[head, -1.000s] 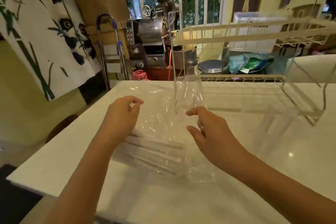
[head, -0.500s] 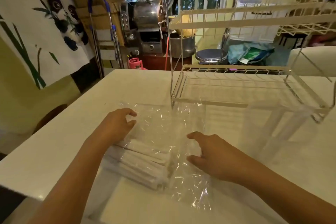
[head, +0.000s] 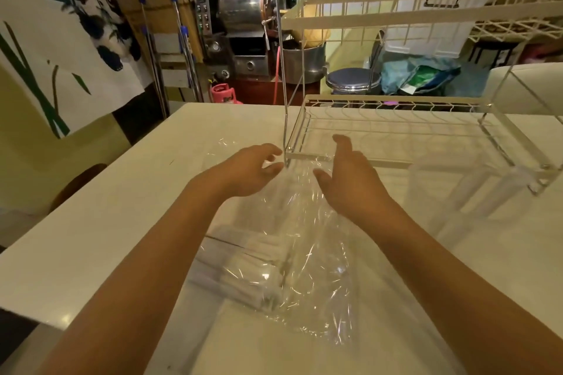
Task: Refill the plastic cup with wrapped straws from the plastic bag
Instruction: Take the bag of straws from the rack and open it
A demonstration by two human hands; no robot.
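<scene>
The white table point(head: 128, 216) is taken up at its far side by a wire rack point(head: 396, 131), and no plastic cup can be made out anywhere in view. The refill is judged barely begun: no straw has been taken out, and everything is left to do. The plastic bag point(head: 304, 268) is laid flat between the forearms, its long axis running away from the person, its far end reaching toward the rack's near corner. The wrapped straws point(head: 243, 271) are bunched in its near left part, lying roughly crosswise, though glare blurs their ends. The left hand point(head: 246, 170) and right hand point(head: 350, 179) are held over the bag's far end, fingers spread, nothing gripped.
</scene>
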